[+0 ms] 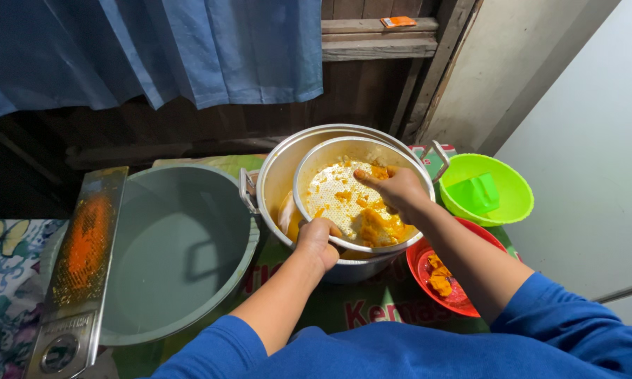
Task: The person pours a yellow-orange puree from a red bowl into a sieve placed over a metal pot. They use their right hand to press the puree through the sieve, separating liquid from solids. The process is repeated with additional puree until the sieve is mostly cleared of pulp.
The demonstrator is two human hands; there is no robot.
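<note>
Strainer: a round metal strainer (340,193) sits tilted inside the mouth of a large metal pot (277,179) on the table (358,309).
Left hand (318,242): its grip is closed on the strainer's near rim.
Right hand (399,191): fingers bent, pressing into orange pulp (376,224) at the strainer's right side; holds nothing.
Key relation: the pulp lies just right of the left grip, under the right hand.
Nearby: grey basin (182,245) with grater (84,267) to the left; red bowl (428,270) and green bowl (512,193) to the right.

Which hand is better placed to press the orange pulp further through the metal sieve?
Right hand: its fingers already rest on the orange pulp inside the sieve. The left hand grips the sieve's rim.
</note>
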